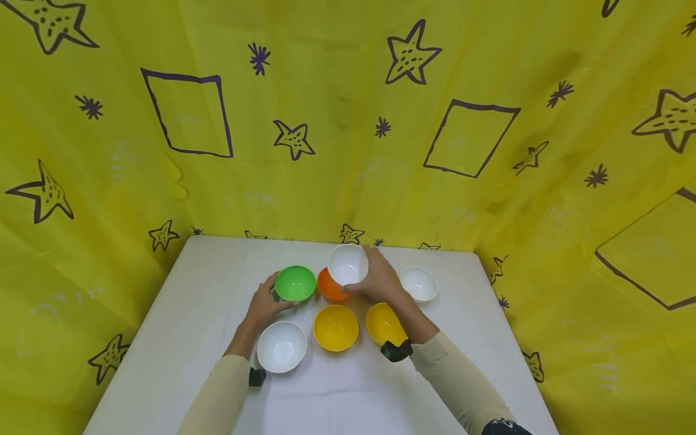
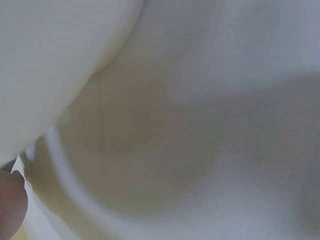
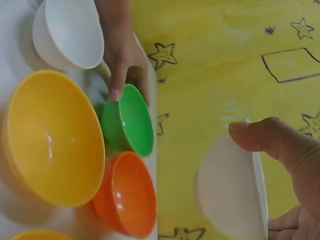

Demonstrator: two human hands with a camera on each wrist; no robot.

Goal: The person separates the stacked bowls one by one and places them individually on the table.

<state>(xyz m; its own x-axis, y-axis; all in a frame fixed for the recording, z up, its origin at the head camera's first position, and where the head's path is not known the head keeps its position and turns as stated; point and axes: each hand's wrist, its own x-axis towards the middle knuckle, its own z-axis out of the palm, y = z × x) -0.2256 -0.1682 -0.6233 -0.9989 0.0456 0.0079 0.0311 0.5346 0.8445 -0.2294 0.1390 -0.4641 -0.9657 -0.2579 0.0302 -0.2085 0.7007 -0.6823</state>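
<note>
My right hand (image 1: 380,275) grips a small white bowl (image 1: 348,264) by its right side, thumb over the rim. In the head view this bowl overlaps the orange bowl (image 1: 331,287); the right wrist view shows it raised, with the yellow curtain behind. At the left, my left hand (image 1: 264,305) holds the green bowl (image 1: 295,283), its thumb on the near side and fingers around the far left side. Green and orange bowls sit side by side. The left wrist view shows mostly tablecloth and a large white curved surface close to the camera.
Nearer me stand a larger white bowl (image 1: 281,347), a yellow bowl (image 1: 335,328) and another yellow bowl (image 1: 385,324) partly under my right forearm. A further white bowl (image 1: 418,284) is at the right. Yellow patterned curtain (image 1: 337,181) hangs around the white-covered table (image 1: 179,338).
</note>
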